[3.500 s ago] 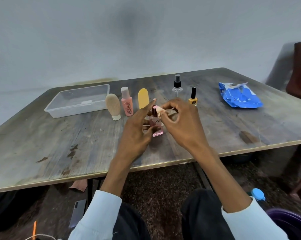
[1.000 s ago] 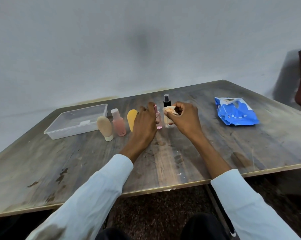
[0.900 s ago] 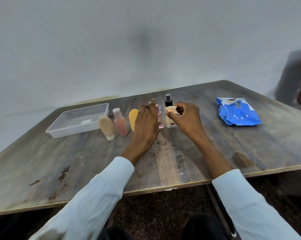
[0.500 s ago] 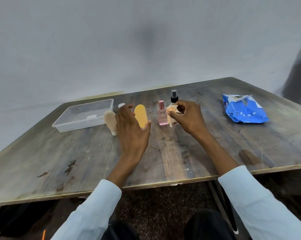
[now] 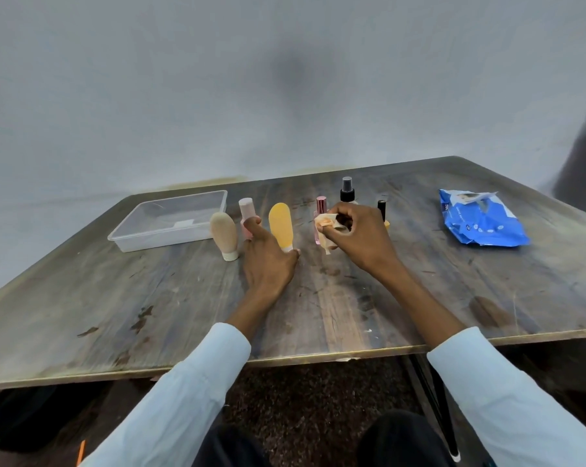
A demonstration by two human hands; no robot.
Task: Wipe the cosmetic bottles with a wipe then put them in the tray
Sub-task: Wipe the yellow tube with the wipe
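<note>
While the right hand [image 5: 359, 237] bunches a crumpled wipe [image 5: 327, 227] in curled fingers, the left hand [image 5: 268, 257] reaches with loose, parted fingers between the pink bottle [image 5: 246, 208] and the yellow tube [image 5: 281, 225], fingertips against the pink bottle; a firm grip cannot be told. At 9 o'clock of them stands a beige tube [image 5: 224, 235], then the clear tray [image 5: 170, 217] at 10 o'clock. A slim pink perfume bottle [image 5: 320, 210], a black-capped spray bottle [image 5: 347, 190] and a nail polish [image 5: 382, 210] stand around the right hand; a blue wipes pack [image 5: 480, 224] lies at 3 o'clock on the table [image 5: 318, 308]

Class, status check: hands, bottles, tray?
Left hand reaching at yellow bottle. Right hand grips wipe. Tray holds no bottles. Nothing blocking.
</note>
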